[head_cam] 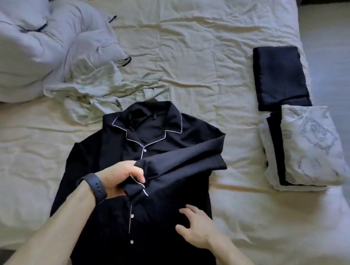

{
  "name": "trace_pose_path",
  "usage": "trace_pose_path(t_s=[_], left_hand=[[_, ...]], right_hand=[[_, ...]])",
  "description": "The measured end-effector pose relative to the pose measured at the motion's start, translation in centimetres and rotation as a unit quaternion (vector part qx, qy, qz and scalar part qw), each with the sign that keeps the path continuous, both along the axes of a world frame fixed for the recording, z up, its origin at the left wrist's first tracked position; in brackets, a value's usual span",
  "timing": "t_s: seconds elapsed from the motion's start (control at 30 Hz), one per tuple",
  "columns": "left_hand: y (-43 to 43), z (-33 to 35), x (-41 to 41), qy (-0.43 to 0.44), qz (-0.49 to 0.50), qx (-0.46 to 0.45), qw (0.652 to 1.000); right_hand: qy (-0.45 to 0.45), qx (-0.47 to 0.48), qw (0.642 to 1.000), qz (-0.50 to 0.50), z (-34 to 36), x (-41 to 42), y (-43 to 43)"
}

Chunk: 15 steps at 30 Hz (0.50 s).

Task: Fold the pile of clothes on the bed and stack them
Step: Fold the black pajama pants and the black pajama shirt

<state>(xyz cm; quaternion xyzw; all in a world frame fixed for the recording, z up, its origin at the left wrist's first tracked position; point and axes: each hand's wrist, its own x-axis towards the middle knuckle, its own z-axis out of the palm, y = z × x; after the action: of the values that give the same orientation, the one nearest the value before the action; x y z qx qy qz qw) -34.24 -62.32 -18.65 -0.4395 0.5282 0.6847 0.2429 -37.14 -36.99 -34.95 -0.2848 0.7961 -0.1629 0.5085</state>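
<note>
While the left hand [119, 176] grips the cuff [136, 190] of one sleeve [183, 165], fingers curled round the white-piped edge, the black pyjama shirt [114, 229] lies front-up and buttoned on the bed sheet [189, 47], hem at the near edge, collar [154, 119] pointing away. That sleeve is the one on the person's right side, and it is folded in across the chest, running diagonally from the shoulder down to the button line. It is lifted a little off the shirt front at the cuff end.

Right hand [197, 229]: fingers spread and relaxed, palm down over the shirt's lower right panel, holding nothing. Can't tell whether it presses the fabric or floats just above it.

A dark wristband [96, 186] sits on the left wrist.

Further out:
- crumpled pale garment [91, 93] just beyond the shirt's left shoulder, touching the collar area
- bunched pale duvet [16, 46] with dark ties, far left
- folded dark piece [279, 76] on the right side of the bed, well apart from the shirt
- stack of folded clothes [304, 150] right beside it, nearer the person, with a pale patterned item on top and dark and light layers showing at its edge

Grey floor [341, 42] shows past the bed's right edge.
</note>
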Motion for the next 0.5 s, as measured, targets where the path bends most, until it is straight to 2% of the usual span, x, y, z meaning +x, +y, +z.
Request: trace_pose_path(t_s=[0.1, 0.23, 0.3, 0.37, 0.5], left_hand=[[-5.1, -2.8, 8.3, -0.031, 0.027, 0.005, 0.999], [-9.3, -8.7, 19.2, -0.123, 0.075, 0.047, 0.988], [-10.3, -12.3, 23.4, -0.183, 0.011, 0.008, 0.983], [-11.1, -16.3, 26.4, -0.224, -0.09, -0.075, 0.968], [-11.1, -20.9, 28.0, -0.25, -0.199, -0.205, 0.925]], right_hand=[[0.015, 0.118, 0.99, 0.073, -3.6, 4.2, -2.4], [0.071, 0.205, 0.972, 0.085, -5.7, 7.5, -4.3], [0.078, 0.224, 0.968, 0.084, -6.2, 8.0, -5.1], [0.085, 0.237, 0.964, 0.083, -6.7, 7.8, -5.6], [0.078, 0.241, 0.966, 0.057, -6.8, 7.3, -6.5]])
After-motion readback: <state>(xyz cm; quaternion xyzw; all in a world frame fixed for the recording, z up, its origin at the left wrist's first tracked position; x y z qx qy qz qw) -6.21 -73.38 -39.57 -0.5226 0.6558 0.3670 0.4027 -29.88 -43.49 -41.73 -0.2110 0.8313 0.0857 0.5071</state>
